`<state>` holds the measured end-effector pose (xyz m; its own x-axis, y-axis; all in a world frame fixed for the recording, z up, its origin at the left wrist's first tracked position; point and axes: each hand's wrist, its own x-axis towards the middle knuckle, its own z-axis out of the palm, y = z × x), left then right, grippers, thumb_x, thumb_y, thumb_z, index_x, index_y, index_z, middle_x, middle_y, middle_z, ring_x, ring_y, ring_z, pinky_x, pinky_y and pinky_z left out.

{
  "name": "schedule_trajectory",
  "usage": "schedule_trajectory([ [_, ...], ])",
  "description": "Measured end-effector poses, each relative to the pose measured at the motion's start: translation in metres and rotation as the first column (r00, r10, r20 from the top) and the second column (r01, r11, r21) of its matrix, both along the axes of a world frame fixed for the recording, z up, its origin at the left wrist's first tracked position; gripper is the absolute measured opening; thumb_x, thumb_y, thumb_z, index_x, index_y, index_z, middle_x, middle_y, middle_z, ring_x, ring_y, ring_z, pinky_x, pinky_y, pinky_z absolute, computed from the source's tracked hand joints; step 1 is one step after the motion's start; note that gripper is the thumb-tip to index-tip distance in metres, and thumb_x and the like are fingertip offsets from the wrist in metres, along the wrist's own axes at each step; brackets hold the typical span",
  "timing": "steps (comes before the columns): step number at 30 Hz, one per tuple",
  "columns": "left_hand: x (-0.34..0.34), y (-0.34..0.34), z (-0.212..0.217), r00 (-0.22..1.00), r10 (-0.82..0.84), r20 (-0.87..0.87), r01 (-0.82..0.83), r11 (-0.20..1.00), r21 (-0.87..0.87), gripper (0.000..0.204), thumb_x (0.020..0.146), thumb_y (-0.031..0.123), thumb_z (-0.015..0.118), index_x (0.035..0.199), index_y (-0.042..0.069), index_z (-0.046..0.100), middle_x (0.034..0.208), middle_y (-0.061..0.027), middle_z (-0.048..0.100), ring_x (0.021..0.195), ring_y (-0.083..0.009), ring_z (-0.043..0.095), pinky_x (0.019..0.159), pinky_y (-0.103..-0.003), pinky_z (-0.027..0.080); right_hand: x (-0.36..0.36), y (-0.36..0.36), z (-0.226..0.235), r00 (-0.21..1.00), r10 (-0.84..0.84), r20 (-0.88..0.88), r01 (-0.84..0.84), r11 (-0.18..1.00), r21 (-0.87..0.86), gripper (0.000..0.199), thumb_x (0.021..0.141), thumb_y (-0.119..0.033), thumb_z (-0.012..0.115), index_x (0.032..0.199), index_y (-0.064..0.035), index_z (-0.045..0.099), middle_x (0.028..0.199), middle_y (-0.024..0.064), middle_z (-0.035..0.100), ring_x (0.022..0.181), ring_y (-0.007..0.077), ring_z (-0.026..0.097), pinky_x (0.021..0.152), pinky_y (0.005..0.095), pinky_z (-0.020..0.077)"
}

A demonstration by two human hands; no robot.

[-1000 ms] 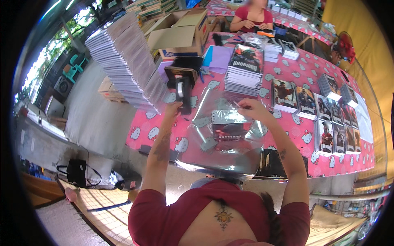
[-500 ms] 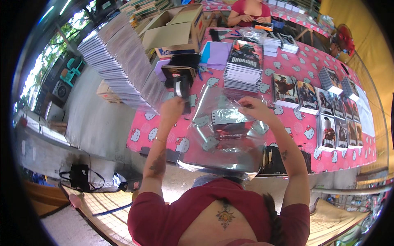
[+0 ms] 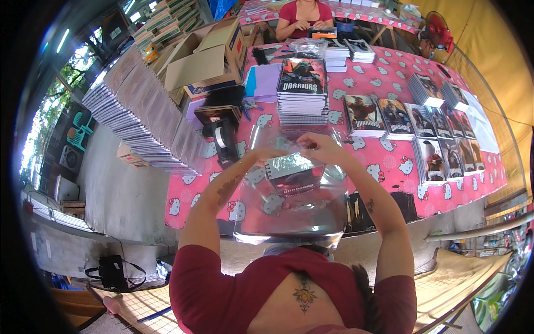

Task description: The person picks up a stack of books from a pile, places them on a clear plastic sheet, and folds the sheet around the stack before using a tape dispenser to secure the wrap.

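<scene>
A spiral-bound notebook [image 3: 296, 177] with a dark and red cover lies in front of me, covered by a clear plastic sheet [image 3: 261, 214] spread over the table edge. My left hand [image 3: 269, 156] reaches over its upper left, fingers stretched out on the plastic. Near the notebook's upper right edge, my right hand [image 3: 318, 146] has its thumb and fingers pinched together; whatever sits between them is too small to make out. A black tape dispenser [image 3: 225, 142] stands left of the left hand, apart from it.
Stacked notebooks [image 3: 302, 92] stand beyond my hands, with more notebook piles [image 3: 364, 116] to the right. A tall wrapped stack [image 3: 150, 119] and an open carton [image 3: 206, 67] are on the left. Across the table sits another person [image 3: 306, 16]. A red fan [image 3: 438, 30] stands far right.
My left hand has left the tape dispenser and moved right, onto the plastic over the notebook. My right hand has come closer to it, still pinched. The view has shifted slightly.
</scene>
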<state>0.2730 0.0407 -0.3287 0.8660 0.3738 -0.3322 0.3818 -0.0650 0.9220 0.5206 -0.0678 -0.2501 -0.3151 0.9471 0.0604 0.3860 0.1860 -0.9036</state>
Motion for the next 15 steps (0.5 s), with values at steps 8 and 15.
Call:
schedule_trajectory([
  [8, 0.021, -0.135, 0.11, 0.94, 0.322, 0.113, -0.102, -0.051, 0.993, 0.077, 0.083, 0.052, 0.069, 0.135, -0.001, 0.05, 0.121, -0.0214, 0.062, 0.108, -0.0346, 0.062, 0.091, -0.045, 0.049, -0.017, -0.042, 0.029, 0.939, -0.282, 0.197, 0.148, 0.848, 0.509, 0.046, 0.087, -0.021, 0.071, 0.129, -0.0093, 0.054, 0.103, 0.0082, 0.066, 0.098, 0.018, 0.063, 0.088, 0.0353, 0.0488],
  [15, 0.047, -0.112, 0.12, 0.947, 0.29, -0.135, 0.023, 0.357, 0.934, 0.069, 0.064, 0.048, 0.082, 0.108, 0.0, 0.061, 0.091, -0.0172, 0.059, 0.092, -0.038, 0.061, 0.083, -0.047, 0.05, -0.104, -0.144, -0.039, 0.673, 0.277, -0.685, -0.597, 0.751, -0.283, 0.049, 0.09, -0.041, 0.066, 0.131, -0.0142, 0.055, 0.123, 0.009, 0.062, 0.114, 0.0254, 0.058, 0.101, 0.0472, 0.0435],
])
